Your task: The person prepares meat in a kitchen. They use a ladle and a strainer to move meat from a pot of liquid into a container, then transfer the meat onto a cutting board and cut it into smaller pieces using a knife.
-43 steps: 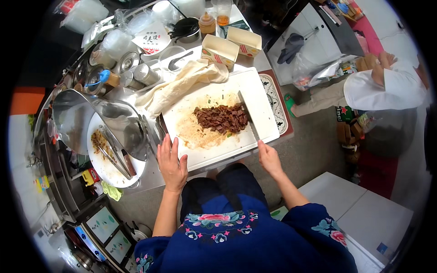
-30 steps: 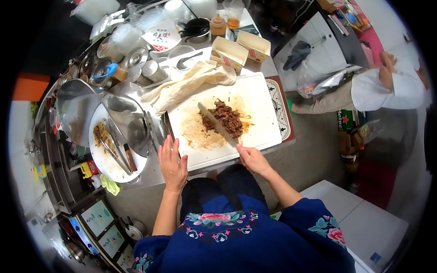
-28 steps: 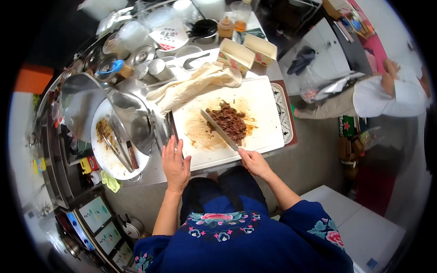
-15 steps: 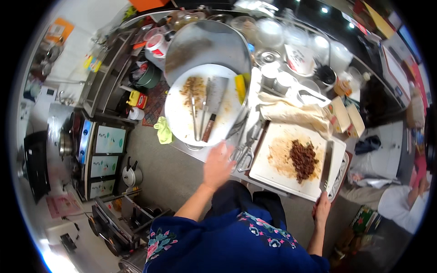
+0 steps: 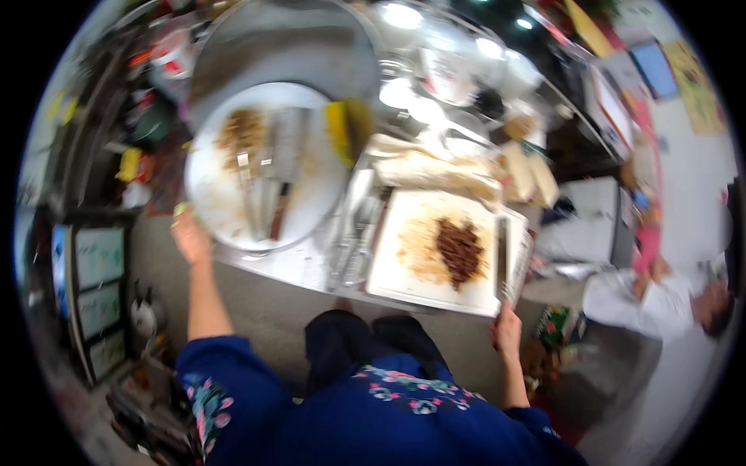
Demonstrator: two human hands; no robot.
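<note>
My left hand (image 5: 190, 235) reaches to the left edge of the metal table, closed over a yellow-green cloth (image 5: 183, 208). Only a scrap of the cloth shows past the blurred fingers. My right hand (image 5: 507, 329) grips a kitchen knife (image 5: 503, 252) by its handle. Its blade points away from me along the right side of a white cutting board (image 5: 386, 268). A heap of dark brown chopped food (image 5: 460, 252) lies on the board, with a stained patch beside it. Left of it, a round white board (image 5: 210, 198) bears brown crumbs (image 5: 241, 133), a cleaver (image 5: 287, 147) and two slim metal tools (image 5: 247, 194).
A large round metal pan (image 5: 284, 46) rises behind the round board, with a yellow item (image 5: 338, 132) at its right. Folded cream cloth (image 5: 435, 175) lies behind the cutting board. Bowls and containers crowd the back. Someone in a white top (image 5: 629, 299) is at the far right.
My left hand has moved left from the table's front edge to the yellow-green cloth and closed over it. My right hand still holds the knife. The whole scene has shifted left in view.
</note>
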